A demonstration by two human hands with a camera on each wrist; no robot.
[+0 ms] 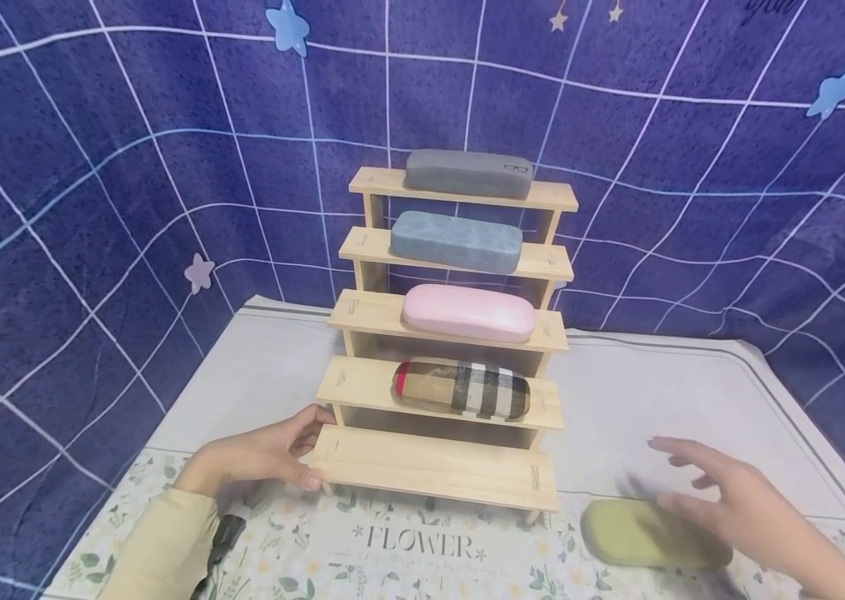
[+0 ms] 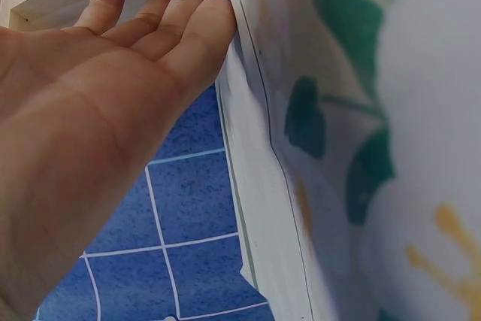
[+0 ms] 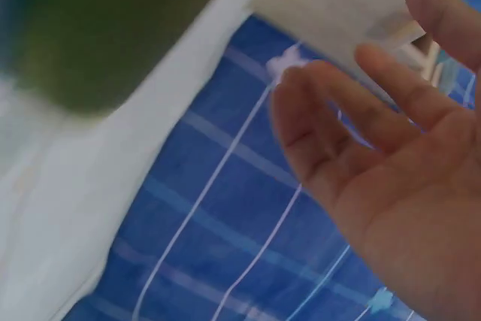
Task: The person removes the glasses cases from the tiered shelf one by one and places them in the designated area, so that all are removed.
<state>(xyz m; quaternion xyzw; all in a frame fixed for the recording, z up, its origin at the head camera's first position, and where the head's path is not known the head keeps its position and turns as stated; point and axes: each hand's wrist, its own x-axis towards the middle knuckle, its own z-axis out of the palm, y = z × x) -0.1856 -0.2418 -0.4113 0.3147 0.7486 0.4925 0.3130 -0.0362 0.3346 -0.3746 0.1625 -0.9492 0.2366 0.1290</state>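
Observation:
A wooden stepped rack [image 1: 437, 471] stands mid-table. Its steps carry a dark grey case [image 1: 467, 173], a blue-grey case [image 1: 456, 241], a pink case [image 1: 467, 312] and a plaid case [image 1: 462, 388]; the lowest step is bare. My left hand [image 1: 272, 454] rests with straight fingers against the left end of that lowest step, also seen in the left wrist view [image 2: 150, 28]. My right hand [image 1: 722, 496] hovers open, fingers spread, just above an olive-green case [image 1: 640, 533] lying on the cloth right of the rack. In the right wrist view the green case [image 3: 98, 28] is a blur beyond the fingers [image 3: 331, 118].
A white cloth with a flower print [image 1: 422, 546] covers the table. A dark blue grid-pattern backdrop [image 1: 92, 208] with stars surrounds it on all sides. A yellow sleeve [image 1: 160, 550] covers my left forearm.

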